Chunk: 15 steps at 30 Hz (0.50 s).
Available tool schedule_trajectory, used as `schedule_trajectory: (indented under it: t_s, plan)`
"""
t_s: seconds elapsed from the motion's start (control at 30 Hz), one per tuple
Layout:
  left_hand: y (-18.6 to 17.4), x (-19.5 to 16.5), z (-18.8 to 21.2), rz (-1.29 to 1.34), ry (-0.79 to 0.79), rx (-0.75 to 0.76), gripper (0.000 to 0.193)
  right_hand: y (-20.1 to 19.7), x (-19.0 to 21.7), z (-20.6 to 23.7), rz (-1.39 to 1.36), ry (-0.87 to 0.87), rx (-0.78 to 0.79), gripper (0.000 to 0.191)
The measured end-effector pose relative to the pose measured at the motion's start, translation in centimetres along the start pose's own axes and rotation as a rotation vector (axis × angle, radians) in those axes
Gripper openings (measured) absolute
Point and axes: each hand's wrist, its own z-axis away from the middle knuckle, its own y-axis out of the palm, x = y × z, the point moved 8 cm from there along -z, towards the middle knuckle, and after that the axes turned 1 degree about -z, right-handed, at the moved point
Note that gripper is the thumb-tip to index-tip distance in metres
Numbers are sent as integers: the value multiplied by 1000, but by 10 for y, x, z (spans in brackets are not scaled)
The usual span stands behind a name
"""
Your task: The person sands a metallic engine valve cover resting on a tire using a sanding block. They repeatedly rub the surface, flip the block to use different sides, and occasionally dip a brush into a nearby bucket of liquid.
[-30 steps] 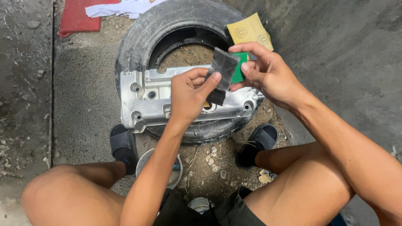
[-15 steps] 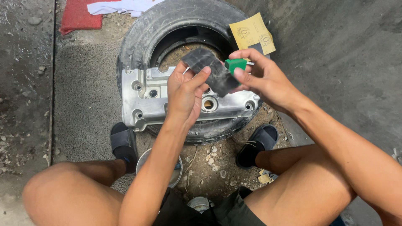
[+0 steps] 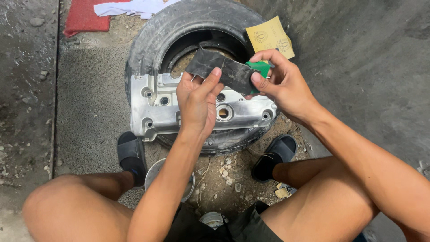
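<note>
— Two big things sit under your hands: the tyre [image 3: 148, 49] and the silver engine cover [image 3: 156, 114] lying across it.

— And my grip?

— Your left hand [image 3: 197, 101] and right hand [image 3: 280, 87] pinch the dark sandpaper strip [image 3: 219, 69] around a green block [image 3: 260, 68]. Loosen either pinch and I think the strip slips off.

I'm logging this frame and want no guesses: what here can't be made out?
All in the head view:
- Small green block: mostly hidden by the dark worn abrasive sheet and right hand.
- Silver cast-metal engine cover: middle hidden by left hand.
- Round metal container: half behind the left forearm.
</note>
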Motion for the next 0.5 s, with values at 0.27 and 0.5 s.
schedule_trajectory:
  t_s: [0.27, 0.5]
  plan:
    - [-5, -19, -7, -42, 107, 13, 32, -1, 5, 2, 73, -22, 5, 31]
    - [-13, -33, -11, -157, 197, -13, 24, -7, 10, 2, 242, -36, -37, 30]
